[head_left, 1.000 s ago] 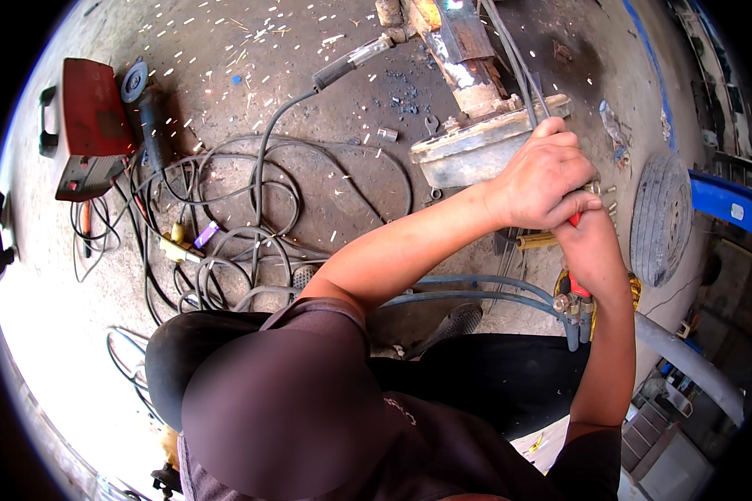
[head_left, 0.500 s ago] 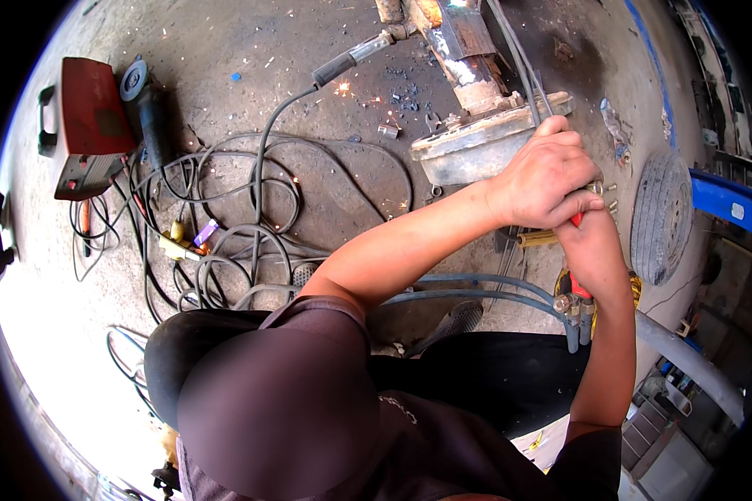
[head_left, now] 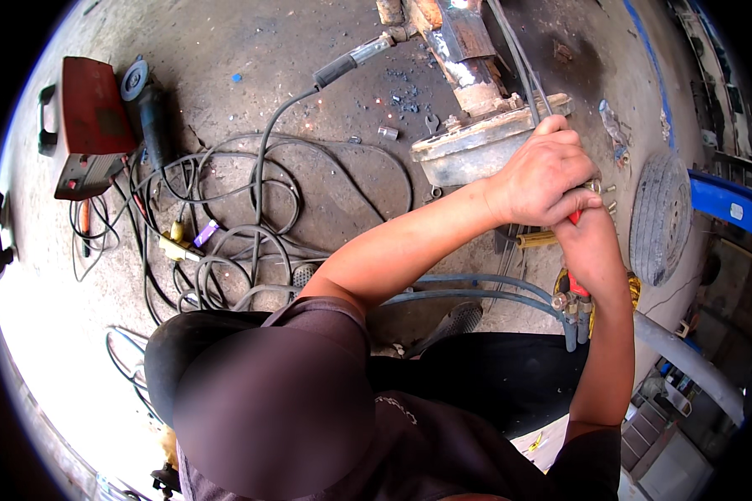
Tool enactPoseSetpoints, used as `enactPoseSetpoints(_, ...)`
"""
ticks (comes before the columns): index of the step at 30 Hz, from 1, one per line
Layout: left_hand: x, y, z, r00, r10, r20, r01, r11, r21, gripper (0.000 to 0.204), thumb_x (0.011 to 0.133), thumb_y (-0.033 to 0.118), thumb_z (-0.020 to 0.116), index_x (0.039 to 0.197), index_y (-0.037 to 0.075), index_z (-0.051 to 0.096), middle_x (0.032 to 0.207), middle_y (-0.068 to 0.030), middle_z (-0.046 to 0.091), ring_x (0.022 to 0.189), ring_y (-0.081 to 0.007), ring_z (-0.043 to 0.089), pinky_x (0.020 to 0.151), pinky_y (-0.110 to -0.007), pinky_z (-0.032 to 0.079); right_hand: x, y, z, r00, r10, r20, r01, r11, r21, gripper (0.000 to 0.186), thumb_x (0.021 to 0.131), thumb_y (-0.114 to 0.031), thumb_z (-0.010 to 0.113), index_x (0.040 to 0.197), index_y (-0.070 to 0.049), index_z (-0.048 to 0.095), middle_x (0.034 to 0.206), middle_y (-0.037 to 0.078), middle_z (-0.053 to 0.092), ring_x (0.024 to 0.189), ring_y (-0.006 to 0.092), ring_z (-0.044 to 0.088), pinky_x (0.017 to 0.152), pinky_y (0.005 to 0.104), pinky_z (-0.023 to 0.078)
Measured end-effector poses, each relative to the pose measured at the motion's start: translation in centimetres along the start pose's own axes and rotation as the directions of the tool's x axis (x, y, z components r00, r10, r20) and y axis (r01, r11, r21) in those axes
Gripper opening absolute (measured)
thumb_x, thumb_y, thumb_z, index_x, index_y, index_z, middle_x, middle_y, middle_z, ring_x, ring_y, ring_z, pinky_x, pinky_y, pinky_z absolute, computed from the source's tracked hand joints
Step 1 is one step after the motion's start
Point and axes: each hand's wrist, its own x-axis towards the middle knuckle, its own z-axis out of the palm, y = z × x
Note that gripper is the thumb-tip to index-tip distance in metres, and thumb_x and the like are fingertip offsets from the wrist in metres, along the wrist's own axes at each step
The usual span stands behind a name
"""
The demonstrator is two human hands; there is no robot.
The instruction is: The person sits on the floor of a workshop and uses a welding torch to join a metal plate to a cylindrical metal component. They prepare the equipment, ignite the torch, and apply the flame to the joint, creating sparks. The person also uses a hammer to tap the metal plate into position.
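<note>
Red boxy machine (head_left: 96,117): far off toward 9 o'clock from the hands; angle grinder (head_left: 152,125) just beside it. Cables (head_left: 263,179): looped on the floor, also at 9. Blue hoses (head_left: 476,293): trailing to 8 o'clock. Rusty metal housing (head_left: 476,159): near, at 10 o'clock; its column runs 11 to 5. Left hand (head_left: 551,171): nearer the housing, fingers curled over the torch's forward part. Torch (head_left: 578,288), red-handled: in both hands, long axis 5 to 11, tubes passing alongside the column. Right hand (head_left: 589,242): wrapped on the handle, finger detail hidden. Tyre (head_left: 660,221): 3 o'clock.
</note>
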Motion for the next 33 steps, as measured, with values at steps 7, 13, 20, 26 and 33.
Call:
enactPoseSetpoints(7,0.0,0.0,-0.08,1.0,-0.007,0.006,0.007,1.0,0.001,0.03,0.078,0.03,0.079,0.086,0.004,0.067,0.073,-0.0071,0.06,0.077,-0.0271,0.055,0.089,-0.042,0.039,0.11,0.22,0.06,1.0,0.002,-0.003,-0.002,1.0,0.002,0.022,0.092,-0.013,0.066,0.103,0.007,0.064,0.09,0.024,0.07,0.085,0.0317,0.071,0.075,0.0418,0.053)
enactPoseSetpoints(13,0.03,-0.11,-0.09,1.0,0.001,-0.009,-0.001,1.0,0.0,0.03,0.078,0.03,0.079,0.086,0.004,0.067,0.074,-0.0074,0.06,0.077,-0.0273,0.055,0.089,-0.042,0.039,0.16,-0.43,-0.09,0.997,0.071,0.021,-0.071,0.997,-0.007,0.022,0.091,-0.013,0.066,0.102,0.007,0.064,0.09,0.025,0.07,0.085,0.0322,0.071,0.075,0.0419,0.053)
enactPoseSetpoints(20,0.1,-0.14,-0.18,1.0,-0.004,0.006,0.004,1.0,0.005,0.031,0.078,0.031,0.079,0.087,0.003,0.067,0.074,-0.0076,0.06,0.078,-0.0275,0.055,0.089,-0.042,0.039,0.25,-0.45,-0.13,0.999,0.038,0.02,-0.038,0.999,-0.002,0.022,0.092,-0.013,0.067,0.102,0.007,0.065,0.09,0.024,0.07,0.085,0.0319,0.071,0.075,0.0416,0.053)
enactPoseSetpoints(26,0.06,-0.2,-0.28,1.0,0.006,0.002,-0.006,1.0,0.007,0.032,0.079,0.032,0.078,0.087,0.003,0.067,0.075,-0.0078,0.06,0.078,-0.0275,0.055,0.088,-0.042,0.039,0.34,-0.53,-0.05,0.997,0.068,0.03,-0.068,0.998,-0.009,0.022,0.092,-0.013,0.067,0.102,0.006,0.065,0.09,0.024,0.07,0.085,0.0323,0.071,0.075,0.0413,0.053)
enactPoseSetpoints(33,0.05,-0.24,-0.19,1.0,0.011,0.004,-0.011,1.0,-0.009,0.031,0.079,0.031,0.078,0.086,0.003,0.067,0.074,-0.0072,0.06,0.077,-0.0276,0.055,0.087,-0.042,0.039,0.11,-0.63,-0.09,0.997,0.071,0.021,-0.07,0.997,-0.034,0.023,0.092,-0.014,0.067,0.102,0.006,0.064,0.092,0.025,0.07,0.086,0.0338,0.071,0.076,0.0418,0.053)
